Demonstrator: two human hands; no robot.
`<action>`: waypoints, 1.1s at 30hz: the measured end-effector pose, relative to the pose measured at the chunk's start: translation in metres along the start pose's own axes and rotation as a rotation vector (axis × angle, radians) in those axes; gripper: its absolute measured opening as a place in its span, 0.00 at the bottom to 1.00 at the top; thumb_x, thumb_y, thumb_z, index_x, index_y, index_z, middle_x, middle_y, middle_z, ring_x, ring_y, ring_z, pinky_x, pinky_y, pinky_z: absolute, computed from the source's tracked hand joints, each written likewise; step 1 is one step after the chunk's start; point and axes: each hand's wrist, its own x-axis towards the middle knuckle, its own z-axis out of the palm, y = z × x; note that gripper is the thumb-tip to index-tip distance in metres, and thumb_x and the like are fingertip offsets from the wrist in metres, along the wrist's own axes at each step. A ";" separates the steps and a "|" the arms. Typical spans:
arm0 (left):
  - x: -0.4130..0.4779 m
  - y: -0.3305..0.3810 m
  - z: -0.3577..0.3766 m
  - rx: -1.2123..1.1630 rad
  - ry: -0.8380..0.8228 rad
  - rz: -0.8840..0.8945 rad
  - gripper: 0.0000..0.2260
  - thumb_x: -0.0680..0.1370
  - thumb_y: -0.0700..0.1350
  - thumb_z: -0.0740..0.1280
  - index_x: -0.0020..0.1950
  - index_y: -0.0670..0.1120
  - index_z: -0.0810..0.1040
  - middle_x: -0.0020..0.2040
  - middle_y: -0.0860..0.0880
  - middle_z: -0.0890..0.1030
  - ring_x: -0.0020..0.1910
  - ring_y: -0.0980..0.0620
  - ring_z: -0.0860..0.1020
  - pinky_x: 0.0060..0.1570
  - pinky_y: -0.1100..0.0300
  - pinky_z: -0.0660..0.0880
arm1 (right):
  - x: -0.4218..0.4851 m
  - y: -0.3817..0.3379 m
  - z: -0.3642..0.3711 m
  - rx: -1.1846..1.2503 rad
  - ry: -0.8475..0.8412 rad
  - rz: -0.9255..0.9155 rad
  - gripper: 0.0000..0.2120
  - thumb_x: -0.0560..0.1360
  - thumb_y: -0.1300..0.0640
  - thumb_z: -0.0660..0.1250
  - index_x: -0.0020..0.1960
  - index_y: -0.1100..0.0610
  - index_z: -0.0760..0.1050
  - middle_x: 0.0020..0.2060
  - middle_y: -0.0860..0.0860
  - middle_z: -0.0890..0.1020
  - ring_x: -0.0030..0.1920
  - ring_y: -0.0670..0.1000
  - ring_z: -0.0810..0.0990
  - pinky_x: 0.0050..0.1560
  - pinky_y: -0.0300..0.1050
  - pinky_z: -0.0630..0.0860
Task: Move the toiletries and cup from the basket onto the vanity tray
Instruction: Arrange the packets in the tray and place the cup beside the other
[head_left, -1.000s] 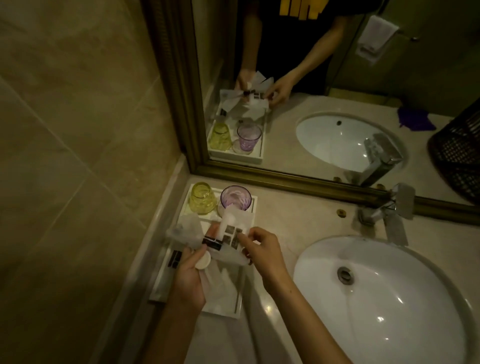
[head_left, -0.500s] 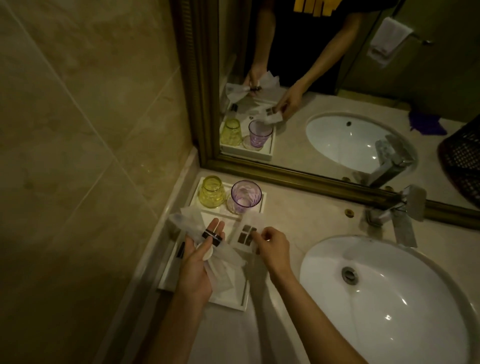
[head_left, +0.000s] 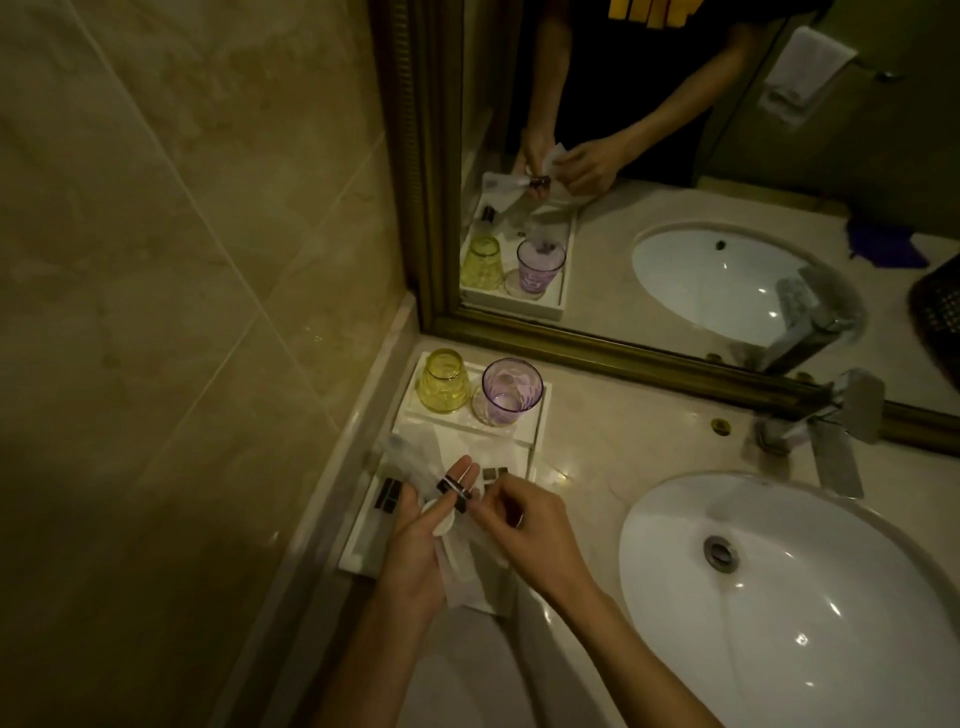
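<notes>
The white vanity tray (head_left: 541, 415) lies in the counter's left corner. At its back stand a yellow cup (head_left: 444, 382), upside down, and a purple cup (head_left: 511, 392), upright. My left hand (head_left: 415, 551) hovers palm up over the tray, holding clear-wrapped toiletry packets (head_left: 454, 491) with dark labels and a small round white item (head_left: 439, 517). My right hand (head_left: 524, 525) pinches one of those packets at my left fingertips. Two more labelled packets lie on the tray, one at the left (head_left: 389, 493) and one beside my right fingers (head_left: 494, 473).
A white sink (head_left: 779, 587) fills the counter to the right, with a chrome tap (head_left: 836, 431) behind it. A gold-framed mirror (head_left: 597, 358) runs along the back; a dark woven basket (head_left: 937, 306) shows in it at far right. A tiled wall stands close on the left.
My right hand has laid a labelled packet on the tray near the purple cup and come back to the bundle in my left hand. The camera view has shifted slightly.
</notes>
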 end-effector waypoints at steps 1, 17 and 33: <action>0.001 -0.001 0.000 -0.004 -0.006 -0.008 0.24 0.79 0.34 0.62 0.76 0.47 0.70 0.66 0.39 0.81 0.62 0.42 0.82 0.47 0.50 0.83 | -0.005 0.001 0.000 -0.025 -0.034 0.012 0.12 0.74 0.46 0.70 0.36 0.48 0.72 0.30 0.46 0.76 0.31 0.43 0.73 0.34 0.40 0.69; -0.019 0.025 -0.020 0.016 0.079 0.203 0.29 0.73 0.36 0.67 0.74 0.47 0.72 0.64 0.40 0.82 0.64 0.44 0.81 0.51 0.58 0.82 | -0.015 0.021 0.039 0.097 0.022 0.302 0.12 0.76 0.52 0.70 0.37 0.55 0.76 0.31 0.53 0.81 0.30 0.50 0.81 0.38 0.54 0.82; -0.026 0.013 -0.014 0.101 -0.041 -0.011 0.19 0.84 0.39 0.56 0.73 0.49 0.74 0.68 0.44 0.81 0.68 0.45 0.78 0.58 0.51 0.79 | -0.010 -0.032 0.017 0.132 -0.157 0.186 0.11 0.77 0.47 0.69 0.42 0.53 0.82 0.38 0.49 0.83 0.30 0.42 0.76 0.35 0.40 0.75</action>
